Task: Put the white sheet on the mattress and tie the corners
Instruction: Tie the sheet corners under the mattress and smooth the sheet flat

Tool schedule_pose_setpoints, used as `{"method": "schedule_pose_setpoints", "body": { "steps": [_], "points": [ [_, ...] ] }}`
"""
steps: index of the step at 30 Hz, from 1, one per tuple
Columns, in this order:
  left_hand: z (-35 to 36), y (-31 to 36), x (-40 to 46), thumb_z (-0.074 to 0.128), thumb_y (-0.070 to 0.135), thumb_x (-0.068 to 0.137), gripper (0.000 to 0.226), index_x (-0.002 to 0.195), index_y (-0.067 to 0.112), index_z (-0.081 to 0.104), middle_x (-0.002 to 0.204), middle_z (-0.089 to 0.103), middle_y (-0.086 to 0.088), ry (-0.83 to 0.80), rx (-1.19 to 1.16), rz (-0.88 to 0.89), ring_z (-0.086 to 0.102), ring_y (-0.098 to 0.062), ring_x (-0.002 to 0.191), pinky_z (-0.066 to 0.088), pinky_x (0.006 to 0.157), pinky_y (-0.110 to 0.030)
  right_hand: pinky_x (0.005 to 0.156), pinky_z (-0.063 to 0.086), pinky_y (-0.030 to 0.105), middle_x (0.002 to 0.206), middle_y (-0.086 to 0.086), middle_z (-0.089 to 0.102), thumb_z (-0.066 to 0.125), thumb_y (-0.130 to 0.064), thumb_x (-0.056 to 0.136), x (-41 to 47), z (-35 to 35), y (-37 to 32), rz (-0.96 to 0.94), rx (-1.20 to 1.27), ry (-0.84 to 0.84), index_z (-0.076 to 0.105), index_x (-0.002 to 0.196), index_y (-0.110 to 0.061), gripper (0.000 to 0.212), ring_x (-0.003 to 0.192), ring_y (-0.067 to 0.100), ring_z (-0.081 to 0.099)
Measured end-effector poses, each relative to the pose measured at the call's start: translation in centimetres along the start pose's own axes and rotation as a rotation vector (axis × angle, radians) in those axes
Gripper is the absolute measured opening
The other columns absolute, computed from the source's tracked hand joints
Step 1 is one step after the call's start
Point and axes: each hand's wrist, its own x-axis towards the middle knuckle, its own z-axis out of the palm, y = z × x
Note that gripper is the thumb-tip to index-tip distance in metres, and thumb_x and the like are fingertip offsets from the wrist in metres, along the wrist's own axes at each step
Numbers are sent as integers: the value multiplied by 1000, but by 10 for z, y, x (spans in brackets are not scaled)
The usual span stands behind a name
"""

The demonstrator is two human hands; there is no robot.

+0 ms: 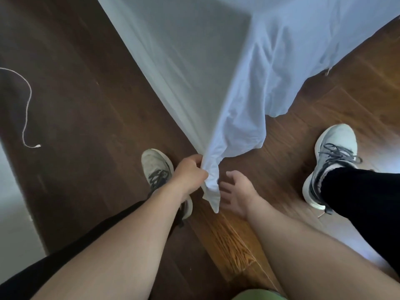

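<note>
My left hand (190,173) grips the gathered corner of the white sheet (211,182), its tail hanging just left of my right hand (236,192), fingers spread and empty.

White cord (27,100); wooden floor (91,109)

Dark brown wood-plank floor (82,118) ran under everything, lit warmer orange at right. A thin white cord (27,105) lay curled on it at left.
</note>
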Motion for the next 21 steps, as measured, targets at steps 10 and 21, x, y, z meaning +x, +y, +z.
{"method": "schedule_pose_setpoints", "body": {
  "steps": [10,21],
  "points": [
    [-3,4,10,52,4,80,39,108,25,70,105,73,-2,-29,-19,-31,68,-25,101,58,94,-48,85,57,40,112,7,74,59,-54,98,18,1,11,12,-24,129,59,130,-15,51,86,19,64],
    [-3,-6,17,46,14,68,47,106,23,72,101,74,-7,8,-133,-98,70,-31,99,59,91,-48,99,52,49,123,9,71,76,-73,71,80,25,18,17,134,70,66,134,-19,85,116,31,67]
  ]
}}
